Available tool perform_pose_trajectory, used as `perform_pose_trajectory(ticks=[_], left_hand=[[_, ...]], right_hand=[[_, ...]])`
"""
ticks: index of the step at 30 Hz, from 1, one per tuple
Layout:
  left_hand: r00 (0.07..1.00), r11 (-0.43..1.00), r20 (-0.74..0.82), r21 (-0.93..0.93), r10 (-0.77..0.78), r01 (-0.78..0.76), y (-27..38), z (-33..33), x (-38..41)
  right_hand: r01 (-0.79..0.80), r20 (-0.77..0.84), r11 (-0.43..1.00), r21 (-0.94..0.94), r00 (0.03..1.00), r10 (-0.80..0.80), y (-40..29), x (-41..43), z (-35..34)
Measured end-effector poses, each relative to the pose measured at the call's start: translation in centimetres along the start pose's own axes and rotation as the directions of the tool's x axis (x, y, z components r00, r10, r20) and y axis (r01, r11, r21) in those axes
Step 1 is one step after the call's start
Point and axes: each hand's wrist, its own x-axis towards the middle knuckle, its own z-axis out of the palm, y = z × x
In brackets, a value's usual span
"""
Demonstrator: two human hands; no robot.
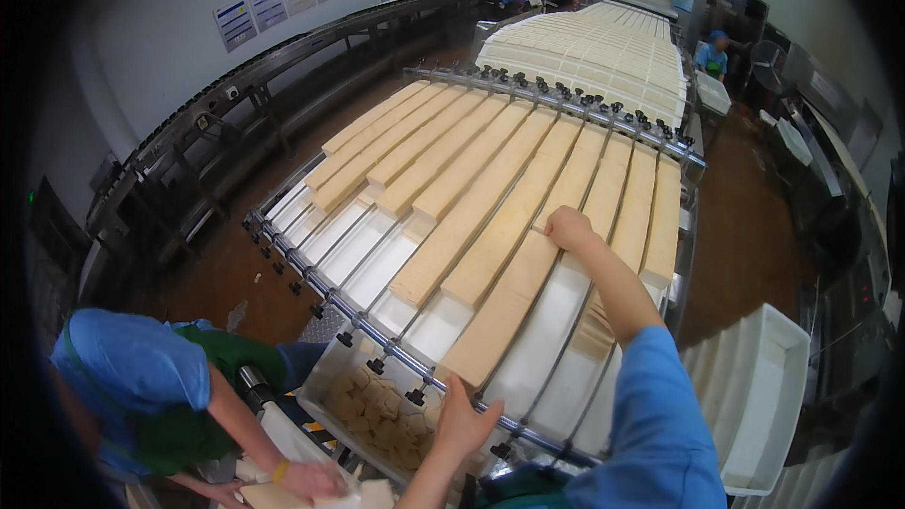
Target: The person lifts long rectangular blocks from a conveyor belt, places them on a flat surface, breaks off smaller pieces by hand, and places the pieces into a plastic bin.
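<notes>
Long rows of thin, pale-beige sheets standing on edge lie side by side in lanes divided by metal rods. One row section (505, 304) extends nearest to me, its front end close to the metal front bar (339, 297). My left hand (458, 417) is at that front end, fingertips against it and thumb spread to the right. Curled around the section's far end is my right hand (570, 227), where it meets another beige row (576, 166); its fingertips are partly hidden. Beneath my right forearm, a short group of loosened sheets (594, 331) leans in a lane.
A co-worker (141, 375) in blue handles pale sheets at lower left. Beside them stands a bin (318, 390) of loose square pieces. Stacked white tubs (767, 403) stand at right. Beyond the knobbed crossbar (565, 100), a conveyor carries pale squares (580, 49). Two more people work farther back.
</notes>
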Motion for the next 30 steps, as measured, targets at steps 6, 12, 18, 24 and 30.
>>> perform_pose_trajectory(ticks=[6,12,18,24,30], left_hand=[[1.000,0.989,-0.015,-0.145,-0.007,0.005,-1.0,0.0,3.9],[0.970,0.956,-0.099,-0.220,-0.221,0.195,-3.1,0.6,6.5],[0.962,0.933,0.038,-0.236,-0.271,0.273,-3.5,-1.4,7.1],[0.934,0.915,-0.185,-0.327,-0.306,0.235,-6.4,-4.8,0.1],[0.769,0.977,-0.605,-0.172,-0.208,0.129,-15.2,-4.7,-13.6]], right_hand=[[0.121,-0.213,0.946,0.299,0.975,-0.058,1.2,-4.2,-4.7],[0.280,-0.074,0.837,0.471,0.958,-0.279,-1.9,-12.4,-4.3],[0.774,-0.150,0.549,0.315,0.612,-0.777,-12.3,-19.2,-1.1],[0.880,-0.080,0.476,-0.006,0.474,-0.877,-15.5,-19.0,2.5],[0.874,0.051,0.466,0.137,0.464,-0.885,-21.0,-21.0,4.1]])
